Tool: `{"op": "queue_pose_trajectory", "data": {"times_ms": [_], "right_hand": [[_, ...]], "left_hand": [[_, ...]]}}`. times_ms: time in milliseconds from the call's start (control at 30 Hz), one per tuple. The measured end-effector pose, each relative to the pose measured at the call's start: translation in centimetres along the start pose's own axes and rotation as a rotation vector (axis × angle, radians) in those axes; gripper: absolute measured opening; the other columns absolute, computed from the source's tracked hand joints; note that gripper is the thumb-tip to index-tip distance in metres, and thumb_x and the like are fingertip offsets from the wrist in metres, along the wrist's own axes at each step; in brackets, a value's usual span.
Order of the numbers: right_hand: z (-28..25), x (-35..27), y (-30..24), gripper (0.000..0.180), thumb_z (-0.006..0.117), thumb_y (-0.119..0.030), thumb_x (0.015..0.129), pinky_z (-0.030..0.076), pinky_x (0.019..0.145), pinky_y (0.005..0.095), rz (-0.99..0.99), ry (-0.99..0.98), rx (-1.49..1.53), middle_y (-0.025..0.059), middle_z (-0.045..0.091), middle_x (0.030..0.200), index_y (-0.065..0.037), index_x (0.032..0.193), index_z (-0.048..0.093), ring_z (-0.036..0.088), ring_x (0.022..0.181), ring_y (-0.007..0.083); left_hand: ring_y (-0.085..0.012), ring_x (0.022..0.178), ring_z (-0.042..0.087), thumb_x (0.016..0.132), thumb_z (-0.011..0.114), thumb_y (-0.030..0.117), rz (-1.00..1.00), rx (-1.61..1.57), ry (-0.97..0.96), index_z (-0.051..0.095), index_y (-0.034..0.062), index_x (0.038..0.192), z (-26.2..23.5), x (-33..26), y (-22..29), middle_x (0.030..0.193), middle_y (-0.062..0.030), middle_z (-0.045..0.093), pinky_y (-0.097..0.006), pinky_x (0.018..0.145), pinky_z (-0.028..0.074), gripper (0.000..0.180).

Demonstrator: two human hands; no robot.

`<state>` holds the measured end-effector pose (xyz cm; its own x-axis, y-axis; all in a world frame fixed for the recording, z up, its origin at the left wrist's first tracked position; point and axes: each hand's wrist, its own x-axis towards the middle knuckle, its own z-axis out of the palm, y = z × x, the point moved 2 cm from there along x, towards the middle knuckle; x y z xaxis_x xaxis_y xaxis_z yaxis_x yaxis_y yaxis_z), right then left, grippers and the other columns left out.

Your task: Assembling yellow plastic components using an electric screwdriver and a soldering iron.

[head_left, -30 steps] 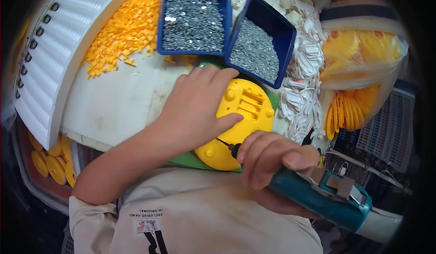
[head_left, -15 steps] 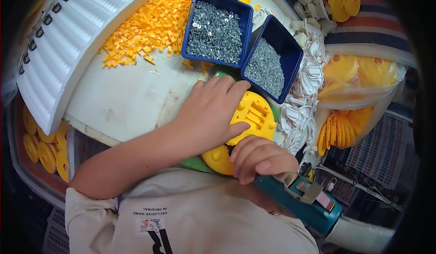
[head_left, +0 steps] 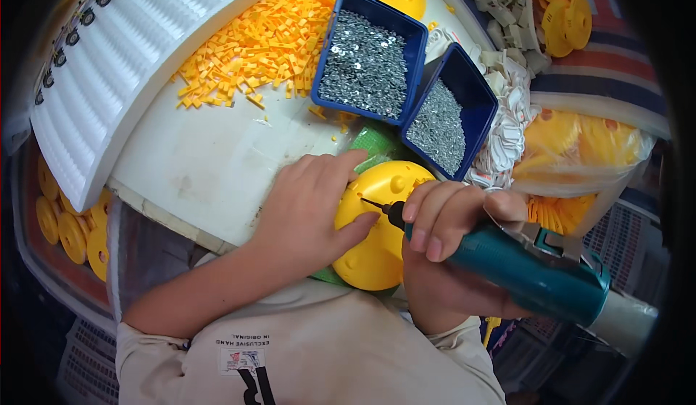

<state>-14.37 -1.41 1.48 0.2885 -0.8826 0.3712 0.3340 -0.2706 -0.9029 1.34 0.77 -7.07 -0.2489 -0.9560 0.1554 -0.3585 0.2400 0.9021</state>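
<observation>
A round yellow plastic housing point(head_left: 373, 256) lies beneath both hands, with raised bosses on its upper face. My left hand point(head_left: 308, 202) grips its left rim, thumb across the top and fingers along the far edge. In my right hand point(head_left: 457, 224) is a teal electric screwdriver point(head_left: 529, 267), its body tilted out to the right. The thin dark bit points left and meets the housing near a small hole by my left thumb; exact contact is hard to tell. Part of the housing's right side is hidden by my right hand. Under it shows a green mat point(head_left: 373, 140).
Beyond the housing stand a blue bin point(head_left: 319, 79) of small metal washer-like pieces and a second blue bin point(head_left: 482, 108) of screws. Loose yellow plastic pieces point(head_left: 254, 43) are heaped at far left, beside white foam point(head_left: 145, 64). White parts point(head_left: 511, 137) and bagged yellow parts point(head_left: 580, 144) lie right.
The housing has turned, and the compartment with slots no longer shows. My right hand has swung the screwdriver up and right, its bit now in sight over the housing's left part.
</observation>
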Motion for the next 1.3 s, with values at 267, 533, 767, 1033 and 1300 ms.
{"op": "queue_pose_trajectory", "data": {"times_ms": [267,533,767,1033,1300], "right_hand": [[1.2,0.2,1.8,0.031,0.060,-0.031,0.104,0.054,0.072,0.0430,0.004,-0.053,-0.119,0.0080,0.065,0.076,-0.006,0.122,0.059,0.063,0.065,0.0251],[0.4,0.6,0.8,0.030,0.056,-0.029,0.107,0.054,0.069,0.0419,0.014,-0.053,-0.123,0.0067,0.066,0.075,-0.007,0.128,0.058,0.064,0.064,0.0234],[-4.0,0.9,-1.5,0.103,0.045,-0.087,0.088,0.048,0.074,0.0407,-0.134,0.276,-0.041,0.0107,0.066,0.079,-0.001,0.145,0.052,0.061,0.070,0.0244],[-5.2,0.7,0.6,0.104,0.043,-0.090,0.084,0.048,0.075,0.0421,0.032,0.209,0.050,0.0125,0.064,0.078,0.002,0.131,0.059,0.059,0.071,0.0249],[-5.3,0.6,1.7,0.092,0.058,-0.077,0.086,0.052,0.078,0.0329,-0.058,0.058,0.055,0.0140,0.067,0.087,0.008,0.123,0.062,0.064,0.082,0.0208]], "left_hand": [[-0.0308,0.101,0.062,0.076,0.084,0.022,-0.039,-0.012,0.011,0.052,0.0072,0.137,0.1,-0.4,-0.6,0.105,-0.0107,0.064,-0.045,0.087,0.044,0.071],[-0.0307,0.102,0.061,0.074,0.084,0.020,-0.023,0.026,-0.064,0.052,0.0033,0.140,-0.5,0.6,0.6,0.107,-0.0118,0.063,-0.043,0.087,0.044,0.075],[-0.0336,0.112,0.062,0.084,0.080,0.023,0.173,0.128,-0.212,0.049,0.0049,0.144,1.1,4.6,2.1,0.117,-0.0144,0.066,-0.045,0.095,0.046,0.070],[-0.0367,0.107,0.063,0.083,0.080,0.018,0.081,0.061,-0.206,0.046,0.0027,0.143,2.4,5.2,2.0,0.113,-0.0181,0.067,-0.047,0.092,0.048,0.071],[-0.0374,0.109,0.063,0.083,0.081,0.017,0.087,0.035,-0.191,0.048,0.0026,0.143,2.4,5.1,1.9,0.115,-0.0170,0.067,-0.047,0.094,0.048,0.070]]}}
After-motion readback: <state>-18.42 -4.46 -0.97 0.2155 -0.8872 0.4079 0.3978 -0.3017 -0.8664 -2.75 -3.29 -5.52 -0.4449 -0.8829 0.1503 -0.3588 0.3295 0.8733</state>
